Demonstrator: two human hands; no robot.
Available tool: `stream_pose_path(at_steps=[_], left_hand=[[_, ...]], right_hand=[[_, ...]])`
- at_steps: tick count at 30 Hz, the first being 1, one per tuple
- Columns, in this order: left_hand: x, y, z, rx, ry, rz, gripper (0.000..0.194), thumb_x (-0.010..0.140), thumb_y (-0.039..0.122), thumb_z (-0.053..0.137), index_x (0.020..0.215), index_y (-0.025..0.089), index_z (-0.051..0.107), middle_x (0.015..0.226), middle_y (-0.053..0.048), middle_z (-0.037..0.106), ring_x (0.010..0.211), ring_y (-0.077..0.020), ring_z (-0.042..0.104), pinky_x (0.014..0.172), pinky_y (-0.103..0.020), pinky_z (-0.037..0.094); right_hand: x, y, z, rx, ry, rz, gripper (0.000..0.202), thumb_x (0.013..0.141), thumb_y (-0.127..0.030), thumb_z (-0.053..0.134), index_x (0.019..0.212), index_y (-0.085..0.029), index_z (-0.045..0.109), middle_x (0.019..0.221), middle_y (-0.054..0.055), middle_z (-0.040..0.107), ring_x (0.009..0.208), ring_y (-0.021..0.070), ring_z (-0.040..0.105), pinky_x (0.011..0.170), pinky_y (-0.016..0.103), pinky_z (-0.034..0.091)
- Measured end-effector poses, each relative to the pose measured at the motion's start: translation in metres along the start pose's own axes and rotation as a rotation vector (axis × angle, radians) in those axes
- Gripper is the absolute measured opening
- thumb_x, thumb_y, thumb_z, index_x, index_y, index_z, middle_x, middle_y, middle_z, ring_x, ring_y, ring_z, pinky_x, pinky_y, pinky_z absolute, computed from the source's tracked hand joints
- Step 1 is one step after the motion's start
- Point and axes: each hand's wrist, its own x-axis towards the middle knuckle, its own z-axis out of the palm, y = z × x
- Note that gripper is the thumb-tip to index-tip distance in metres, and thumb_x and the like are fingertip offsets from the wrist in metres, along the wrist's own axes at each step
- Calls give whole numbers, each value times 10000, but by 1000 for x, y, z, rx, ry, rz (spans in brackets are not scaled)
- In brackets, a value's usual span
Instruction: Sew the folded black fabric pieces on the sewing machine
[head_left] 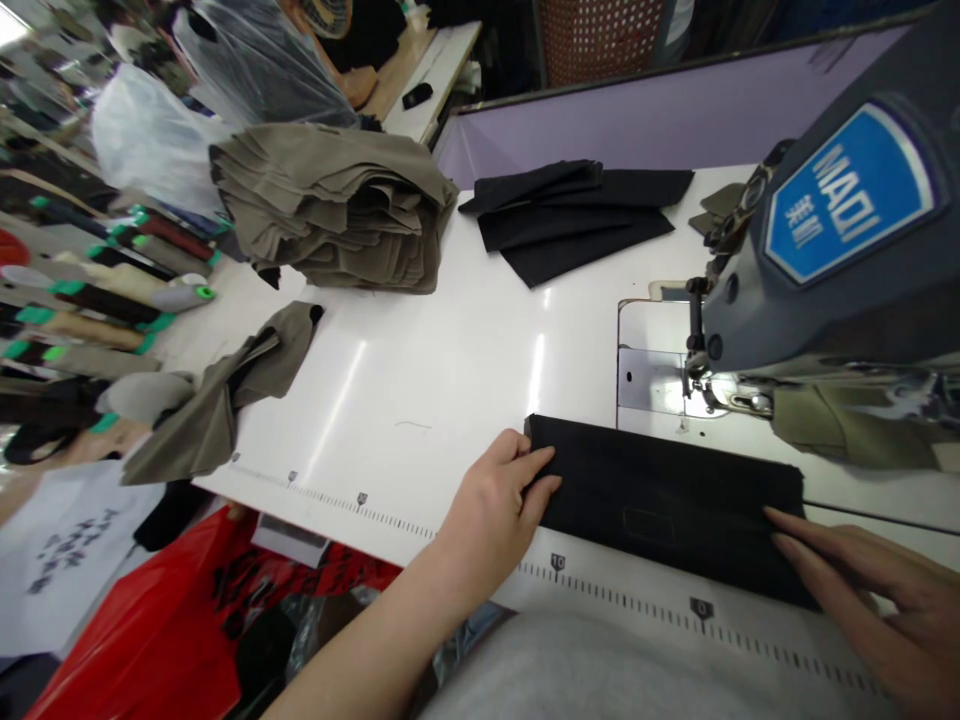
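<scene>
A black fabric piece, a folded strip with a faint rectangle marked on it, lies on the white sewing table in front of the sewing machine. At its left end, my left hand pinches the edge between thumb and fingers. My right hand holds the right end, thumb and forefinger on the cloth; its other fingers are partly hidden. The strip lies just short of the needle and presser foot. An olive fabric piece sits under the machine arm.
A tall stack of olive fabric pieces stands at the back left, beside folded black pieces. A loose olive piece hangs over the left edge near thread spools. A printed ruler runs along the front edge.
</scene>
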Motion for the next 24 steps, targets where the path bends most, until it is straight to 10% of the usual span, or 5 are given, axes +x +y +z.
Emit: stream_pose_path(at_steps=[8, 15, 24], left_hand=[[6, 6, 2, 438, 78, 204, 174, 863, 150, 462, 885, 107, 629, 1058, -135, 513, 948, -242, 531, 771, -410, 511], [19, 19, -1, 566, -317, 571, 282, 911, 114, 352, 1128, 80, 529, 1250, -104, 505, 1176, -182, 438, 1023, -324, 334], [19, 34, 36, 739, -127, 545, 376, 895, 380, 432, 1024, 52, 562, 1056, -135, 572, 920, -242, 506, 795, -376, 429]], right_hand=[[27, -30, -15, -328, 24, -344, 456, 884, -440, 281, 715, -184, 619, 718, 78, 585, 519, 192, 529, 460, 346, 437], [38, -51, 3, -218, 5, -742, 436, 869, -82, 194, 1101, -86, 563, 1229, 134, 512, 1125, 233, 455, 863, 399, 442], [34, -70, 18, -215, 35, -650, 339, 861, -251, 429, 1081, -51, 592, 1068, 188, 564, 1000, 293, 492, 862, 473, 418]])
